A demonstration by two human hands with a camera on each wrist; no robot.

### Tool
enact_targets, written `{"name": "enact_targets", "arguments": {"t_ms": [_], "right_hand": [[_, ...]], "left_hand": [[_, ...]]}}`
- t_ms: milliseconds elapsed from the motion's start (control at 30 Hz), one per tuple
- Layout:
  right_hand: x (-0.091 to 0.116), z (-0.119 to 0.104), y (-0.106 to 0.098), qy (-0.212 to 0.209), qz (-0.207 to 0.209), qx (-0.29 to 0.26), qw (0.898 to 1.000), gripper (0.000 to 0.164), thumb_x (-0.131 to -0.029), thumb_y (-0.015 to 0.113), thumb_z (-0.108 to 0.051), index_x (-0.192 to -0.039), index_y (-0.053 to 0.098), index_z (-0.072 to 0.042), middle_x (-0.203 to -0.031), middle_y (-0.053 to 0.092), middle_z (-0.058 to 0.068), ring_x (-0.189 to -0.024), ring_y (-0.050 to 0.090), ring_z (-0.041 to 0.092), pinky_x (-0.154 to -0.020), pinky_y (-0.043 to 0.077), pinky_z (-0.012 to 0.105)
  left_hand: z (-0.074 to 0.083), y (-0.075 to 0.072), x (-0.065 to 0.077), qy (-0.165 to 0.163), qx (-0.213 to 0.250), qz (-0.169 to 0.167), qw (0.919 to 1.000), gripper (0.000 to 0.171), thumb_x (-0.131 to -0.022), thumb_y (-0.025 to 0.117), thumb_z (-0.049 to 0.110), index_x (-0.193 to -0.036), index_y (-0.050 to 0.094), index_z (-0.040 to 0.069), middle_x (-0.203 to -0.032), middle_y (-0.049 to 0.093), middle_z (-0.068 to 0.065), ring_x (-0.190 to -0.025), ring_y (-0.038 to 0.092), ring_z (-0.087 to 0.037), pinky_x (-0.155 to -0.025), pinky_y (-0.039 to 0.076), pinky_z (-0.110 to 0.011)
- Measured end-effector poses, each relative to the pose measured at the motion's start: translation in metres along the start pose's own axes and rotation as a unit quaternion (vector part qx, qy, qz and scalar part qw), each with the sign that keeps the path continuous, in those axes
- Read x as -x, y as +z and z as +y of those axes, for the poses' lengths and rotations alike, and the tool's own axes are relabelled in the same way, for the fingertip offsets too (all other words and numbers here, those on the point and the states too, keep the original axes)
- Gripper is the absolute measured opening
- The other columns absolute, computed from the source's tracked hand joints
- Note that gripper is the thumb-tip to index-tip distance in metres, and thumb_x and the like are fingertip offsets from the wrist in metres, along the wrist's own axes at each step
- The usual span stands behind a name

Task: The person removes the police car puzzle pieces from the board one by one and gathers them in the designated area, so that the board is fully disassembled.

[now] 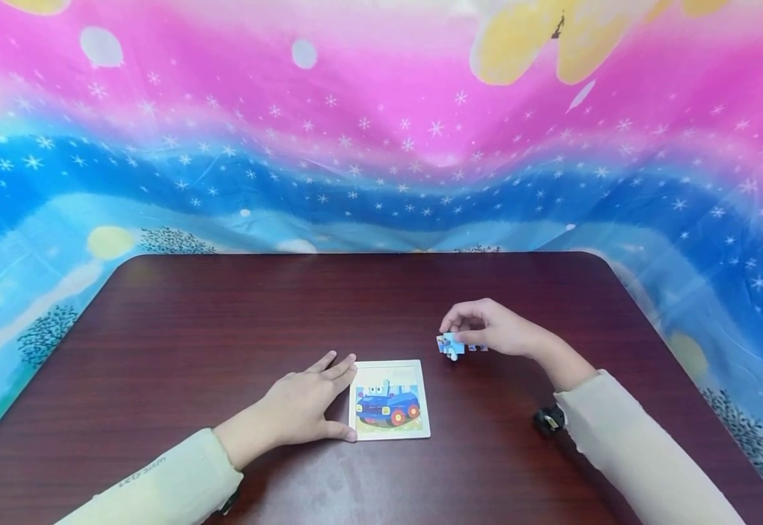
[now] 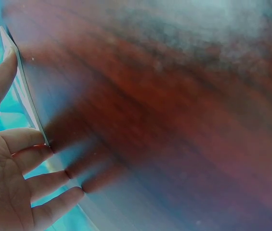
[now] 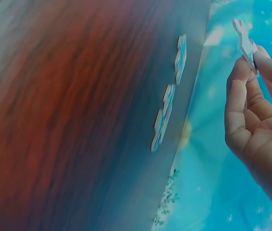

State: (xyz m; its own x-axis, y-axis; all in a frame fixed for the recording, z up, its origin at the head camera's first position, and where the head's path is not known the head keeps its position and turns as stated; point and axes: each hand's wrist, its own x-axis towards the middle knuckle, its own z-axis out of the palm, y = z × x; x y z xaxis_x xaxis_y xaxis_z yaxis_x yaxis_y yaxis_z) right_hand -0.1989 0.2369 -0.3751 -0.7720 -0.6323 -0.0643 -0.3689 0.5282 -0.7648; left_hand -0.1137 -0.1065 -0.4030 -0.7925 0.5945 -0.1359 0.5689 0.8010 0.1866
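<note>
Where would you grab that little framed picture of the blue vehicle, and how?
I'd probably pinch the frame by its right rim, coming from the right in the head view. It lies flat on the table and looks thin, so its edge suits fingertips, and the left hand already touches the opposite side.

- Worktop (image 1: 276, 306): dark reddish-brown, wood-grained and glossy, with rounded far corners and a pale sheen on its near part.
- White-rimmed puzzle frame (image 1: 423, 397): flat near the middle, showing a blue cartoon truck (image 1: 388, 405).
- Loose puzzle pieces (image 3: 163, 118): flat, right of the frame and farther back, apart from it.
</note>
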Motion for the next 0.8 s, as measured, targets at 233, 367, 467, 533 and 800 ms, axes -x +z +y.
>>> {"name": "enact_targets", "arguments": {"t_ms": [233, 367, 467, 533, 800], "right_hand": [[0.015, 0.011, -0.007, 0.008, 0.015, 0.017, 1.000, 0.017, -0.094, 0.064, -0.002, -0.109, 0.069, -0.005, -0.096, 0.068, 0.006, -0.083, 0.059, 0.015, -0.072, 0.051, 0.026], [0.022, 0.016, -0.012, 0.011, 0.026, 0.023, 0.999, 0.017, -0.093, 0.064, 0.000, -0.109, 0.069, -0.004, -0.096, 0.068, 0.006, -0.084, 0.059, 0.014, -0.074, 0.052, 0.025], [0.028, 0.018, -0.016, 0.015, 0.033, 0.021, 0.999, 0.017, -0.093, 0.064, -0.001, -0.109, 0.069, -0.003, -0.097, 0.069, 0.007, -0.084, 0.059, 0.012, -0.074, 0.052, 0.024], [0.032, 0.021, -0.019, 0.016, 0.040, 0.021, 0.999, 0.016, -0.094, 0.064, -0.003, -0.109, 0.069, -0.003, -0.096, 0.069, 0.007, -0.083, 0.059, 0.012, -0.074, 0.052, 0.024], [0.042, 0.031, -0.032, 0.040, 0.066, 0.022, 0.997, 0.018, -0.094, 0.064, -0.005, -0.112, 0.069, -0.001, -0.096, 0.068, 0.005, -0.083, 0.061, 0.010, -0.074, 0.053, 0.025]], "left_hand": [[0.000, 0.000, 0.000, 0.001, 0.002, 0.000, 1.0000, 0.100, -0.076, 0.070, 0.070, -0.150, 0.044, 0.009, -0.160, 0.038, -0.004, -0.149, 0.034, -0.032, -0.088, 0.055, -0.055], [0.001, -0.001, 0.000, 0.000, 0.001, 0.001, 1.0000, 0.099, -0.076, 0.071, 0.069, -0.150, 0.045, 0.008, -0.160, 0.038, -0.004, -0.148, 0.034, -0.032, -0.087, 0.055, -0.054], [0.001, -0.002, 0.001, -0.001, 0.003, 0.000, 1.0000, 0.099, -0.075, 0.072, 0.069, -0.149, 0.045, 0.008, -0.159, 0.039, -0.004, -0.148, 0.034, -0.032, -0.087, 0.056, -0.054], [0.002, -0.002, 0.001, -0.001, 0.004, 0.000, 1.0000, 0.099, -0.075, 0.072, 0.069, -0.149, 0.045, 0.008, -0.159, 0.039, -0.004, -0.148, 0.034, -0.032, -0.086, 0.056, -0.054], [0.001, -0.001, 0.001, 0.000, 0.004, 0.001, 1.0000, 0.099, -0.075, 0.072, 0.068, -0.149, 0.045, 0.008, -0.159, 0.039, -0.004, -0.148, 0.034, -0.032, -0.086, 0.056, -0.054]]}}
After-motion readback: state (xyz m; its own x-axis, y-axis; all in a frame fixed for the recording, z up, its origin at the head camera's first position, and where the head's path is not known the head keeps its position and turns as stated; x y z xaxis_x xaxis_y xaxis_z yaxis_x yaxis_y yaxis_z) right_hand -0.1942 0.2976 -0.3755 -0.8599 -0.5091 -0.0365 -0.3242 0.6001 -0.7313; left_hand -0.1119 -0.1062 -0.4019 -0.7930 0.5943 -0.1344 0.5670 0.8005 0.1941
